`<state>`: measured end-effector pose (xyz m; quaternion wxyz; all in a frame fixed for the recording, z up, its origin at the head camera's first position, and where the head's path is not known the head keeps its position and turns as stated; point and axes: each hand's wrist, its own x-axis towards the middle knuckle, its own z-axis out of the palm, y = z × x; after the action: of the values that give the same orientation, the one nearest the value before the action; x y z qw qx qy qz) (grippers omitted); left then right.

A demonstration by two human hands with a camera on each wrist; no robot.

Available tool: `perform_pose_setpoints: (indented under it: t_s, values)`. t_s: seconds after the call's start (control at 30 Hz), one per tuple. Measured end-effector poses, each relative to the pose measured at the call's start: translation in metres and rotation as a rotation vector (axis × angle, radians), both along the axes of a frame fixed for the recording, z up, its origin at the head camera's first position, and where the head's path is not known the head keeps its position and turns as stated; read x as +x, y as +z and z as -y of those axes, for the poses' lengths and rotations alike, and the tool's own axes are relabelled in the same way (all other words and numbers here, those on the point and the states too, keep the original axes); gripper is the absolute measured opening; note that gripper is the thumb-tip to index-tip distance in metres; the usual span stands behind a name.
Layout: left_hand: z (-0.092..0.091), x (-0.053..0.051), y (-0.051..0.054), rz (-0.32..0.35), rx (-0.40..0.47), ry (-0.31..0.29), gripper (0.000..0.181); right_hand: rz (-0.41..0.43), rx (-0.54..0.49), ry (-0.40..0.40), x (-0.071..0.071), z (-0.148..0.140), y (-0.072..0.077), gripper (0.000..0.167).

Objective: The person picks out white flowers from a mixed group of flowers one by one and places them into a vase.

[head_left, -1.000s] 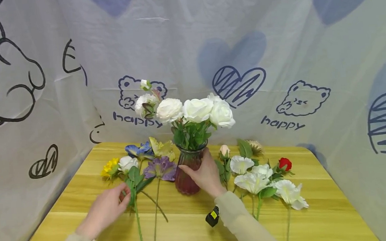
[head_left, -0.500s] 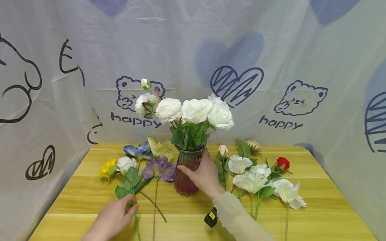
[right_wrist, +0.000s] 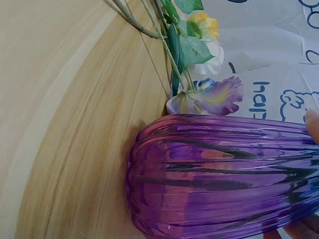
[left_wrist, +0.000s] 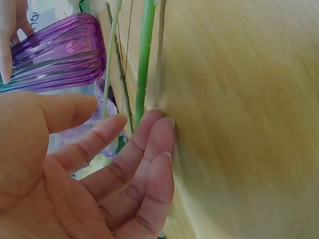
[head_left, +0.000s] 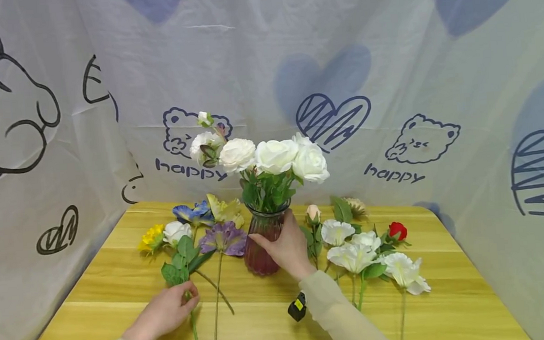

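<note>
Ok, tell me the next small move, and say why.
Probably close the left grip around the green stem: its thumb stands apart from its fingers, which are right by that stem but not pinching it, while the right grip holds the vase.

beige sleeves [head_left: 341,310], black boxy wrist device [head_left: 295,310], yellow patch [head_left: 299,304]
</note>
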<state>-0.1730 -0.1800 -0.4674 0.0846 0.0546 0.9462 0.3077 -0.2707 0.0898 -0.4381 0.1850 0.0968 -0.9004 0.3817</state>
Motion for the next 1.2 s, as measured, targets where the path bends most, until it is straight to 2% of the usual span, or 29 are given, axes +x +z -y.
perform_pose_setpoints:
  t_s: [0.13, 0.3, 0.5, 0.6, 0.7, 0.77, 0.9, 0.97, 1.07, 1.2]
  values:
    - [0.003, -0.003, -0.004, 0.036, 0.049, -0.018, 0.011, 0.002, 0.0, 0.0, 0.0, 0.0, 0.0, 0.091]
    - [0.008, -0.005, -0.004, 0.088, 0.129, -0.072, 0.021, 0.017, -0.012, 0.0, -0.001, -0.001, 0.0, 0.091]
    - [0.01, -0.008, -0.005, 0.096, 0.143, -0.07, 0.023, 0.015, -0.014, 0.003, -0.001, -0.001, 0.0, 0.091]
    - [0.012, -0.006, -0.006, 0.08, 0.206, -0.075, 0.024, 0.011, -0.009, 0.001, -0.001, -0.001, 0.0, 0.09]
    - [0.013, -0.005, -0.008, 0.082, 0.354, -0.03, 0.025, 0.013, -0.01, 0.002, 0.0, 0.0, -0.001, 0.09]
    - [0.014, -0.005, -0.01, 0.123, 0.5, 0.039, 0.025, 0.013, -0.01, 0.001, 0.0, 0.0, -0.001, 0.09]
    - [0.016, -0.008, -0.014, 0.279, 0.813, 0.216, 0.021, 0.015, -0.01, 0.001, 0.0, 0.0, -0.001, 0.091]
    - [0.019, -0.01, -0.017, 0.355, 0.935, 0.273, 0.018, 0.017, -0.009, 0.0, 0.0, 0.0, -0.001, 0.091]
    - [0.024, -0.013, -0.021, 0.431, 1.063, 0.287, 0.02, 0.015, -0.003, -0.002, 0.0, 0.0, -0.001, 0.092]
    - [0.027, -0.016, -0.023, 0.464, 1.159, 0.269, 0.017, 0.007, 0.003, -0.006, 0.0, 0.0, -0.001, 0.091]
